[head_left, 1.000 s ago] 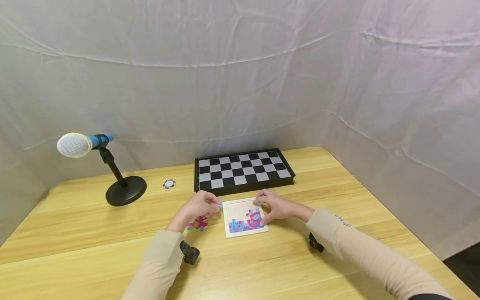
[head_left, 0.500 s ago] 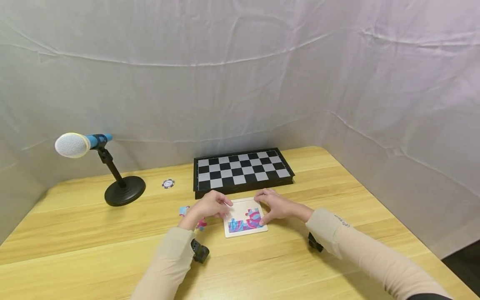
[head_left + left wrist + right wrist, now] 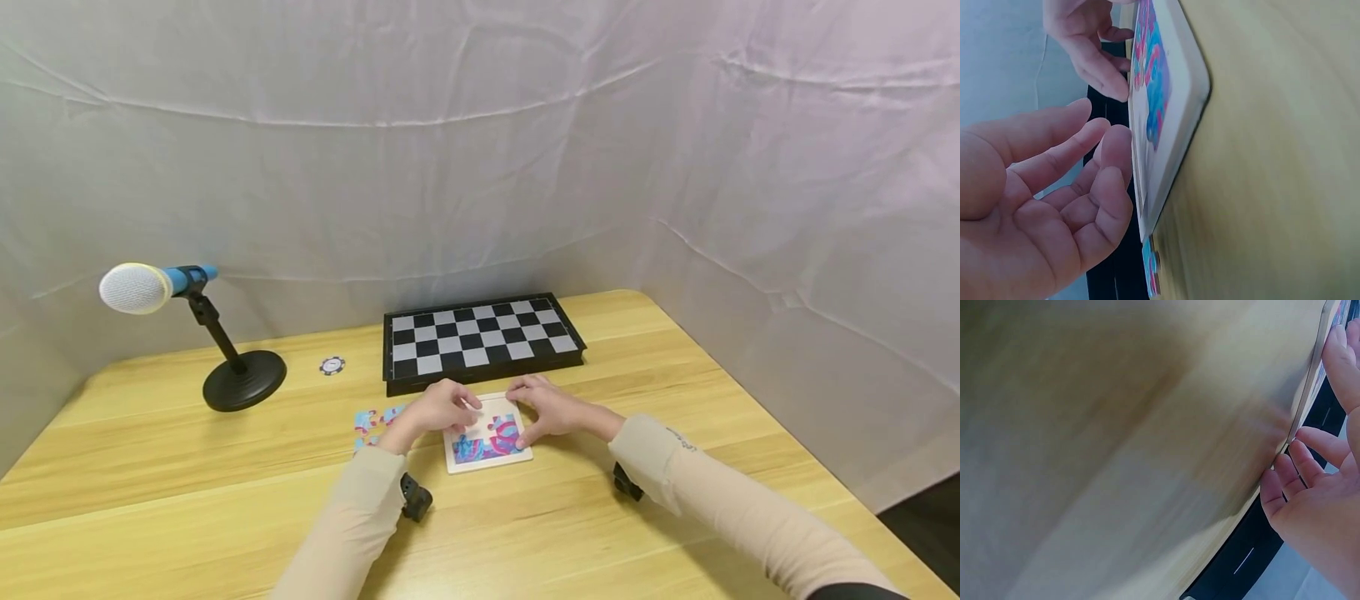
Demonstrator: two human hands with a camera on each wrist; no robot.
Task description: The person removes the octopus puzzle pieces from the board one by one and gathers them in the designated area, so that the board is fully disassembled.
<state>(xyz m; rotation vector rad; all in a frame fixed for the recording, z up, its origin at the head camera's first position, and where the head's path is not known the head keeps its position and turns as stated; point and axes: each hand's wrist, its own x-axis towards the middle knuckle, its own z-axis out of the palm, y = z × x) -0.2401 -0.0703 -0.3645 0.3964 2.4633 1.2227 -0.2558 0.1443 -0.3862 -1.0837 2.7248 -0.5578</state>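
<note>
A square white puzzle tray (image 3: 468, 468) lies in front of me, with blue, pink and purple jigsaw pieces (image 3: 504, 433) joined along its near side and up the right. My right hand (image 3: 552, 408) holds the tray by its right side, forefinger at the far corner and thumb lower on the edge. Over the tray's left part hovers my left hand (image 3: 442, 407), fingers bent and thumb close to the forefinger (image 3: 1107, 128). I cannot tell whether a piece is tucked behind those fingertips. Loose puzzle pieces (image 3: 366, 421) lie left of the tray, partly covered by my left wrist.
Right behind the tray stands a black folding chessboard case (image 3: 487, 342). A blue microphone (image 3: 150, 287) on a black round-based stand (image 3: 243, 379) is at the back left, near a poker chip (image 3: 332, 365). A pale cloth (image 3: 360, 183) hangs behind the wooden table (image 3: 570, 517).
My left hand, which pinched a light blue puzzle piece left of the tray, has moved right over it. More loose pieces now show behind the wrist. The right hand keeps its place.
</note>
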